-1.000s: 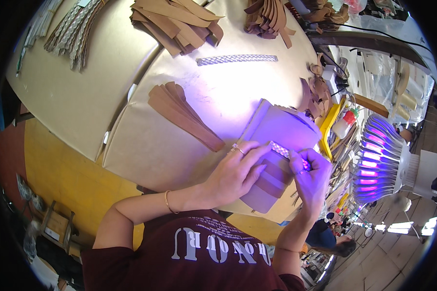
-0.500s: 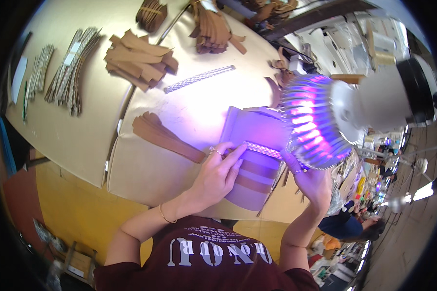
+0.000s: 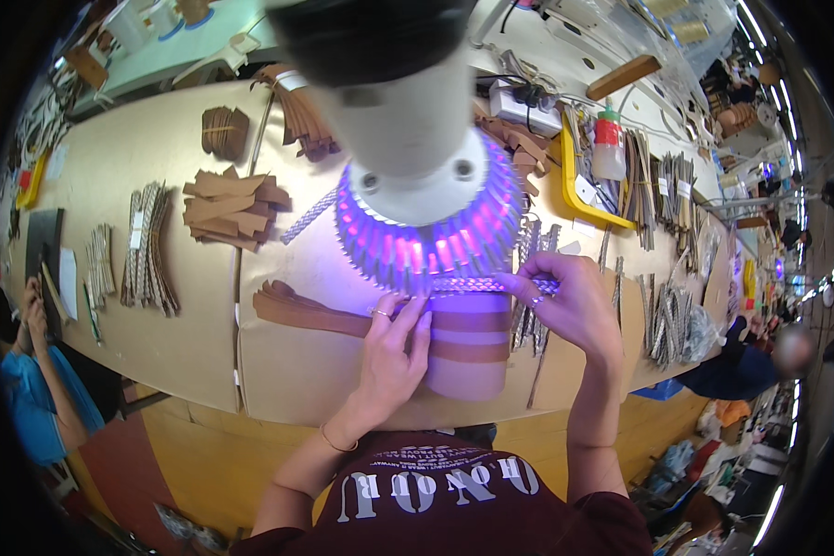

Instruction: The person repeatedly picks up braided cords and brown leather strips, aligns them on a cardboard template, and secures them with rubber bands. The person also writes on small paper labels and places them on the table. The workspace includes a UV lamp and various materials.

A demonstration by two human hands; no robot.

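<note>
A flat panel (image 3: 466,383) lies before me, tinted violet by the light, with brown bands across it. Along the top band runs a silvery braided strip (image 3: 470,284). My left hand (image 3: 389,361) rests at the panel's left edge, fingers stretched out and fingertips at the strip's left end. My right hand (image 3: 574,301) pinches the strip's right end between thumb and fingers, past the panel's right edge. Just above hangs a finned lamp (image 3: 426,232) with a violet glow, hiding the panel's far part. Left of the panel lie several brown leather strips (image 3: 310,310).
Brown leather pieces (image 3: 234,206) and bundled braided strips (image 3: 146,248) lie to the left. On the right stand a bottle with a red label (image 3: 609,144), a yellow tray (image 3: 573,185) and more braided strips (image 3: 672,324). At far left a person's hands (image 3: 33,315) hold something.
The view has swung, so the lamp now appears near the middle. My right hand has shifted its hold on the braided strip's right end; my left hand stays by its left end.
</note>
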